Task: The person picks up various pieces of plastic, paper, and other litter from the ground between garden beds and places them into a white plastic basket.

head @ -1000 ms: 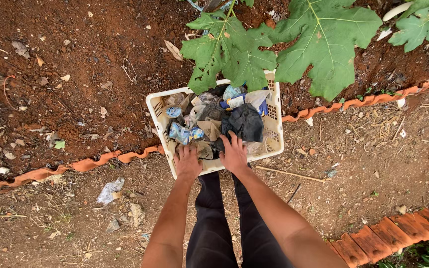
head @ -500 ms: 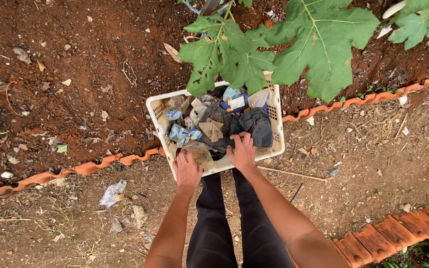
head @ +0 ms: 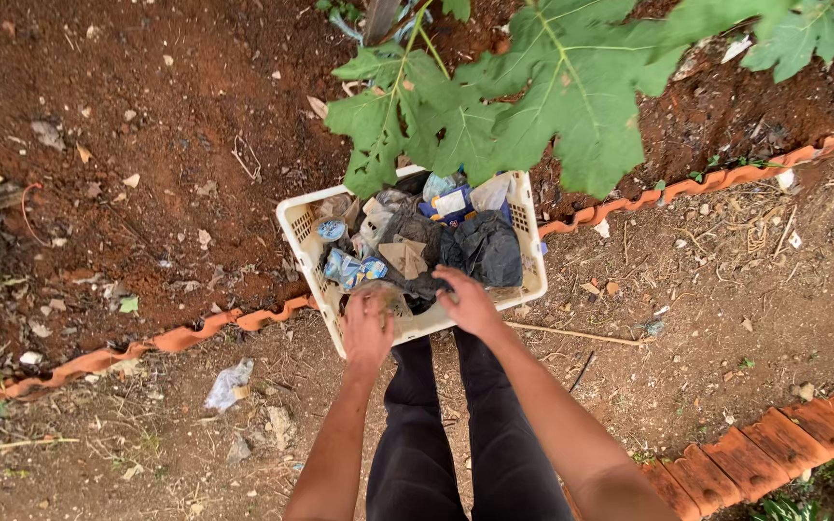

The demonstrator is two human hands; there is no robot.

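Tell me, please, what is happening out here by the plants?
A person stands on bare reddish ground, looking down at a white plastic crate packed with litter: crumpled wrappers, a black bag and scraps of cardboard. Both hands are at the crate's near edge, the left hand on the rim with a scrap, the right hand over the dark rubbish. The crate sits across a line of orange edging tiles, under big green leaves. A loose wrapper lies on the ground nearby.

Both my bare forearms reach forward and down, side by side. My left hand (head: 367, 328) is curled, knuckles up, fingers bent under. My right hand (head: 468, 301) lies palm down, fingers bent; its grip state is unclear.
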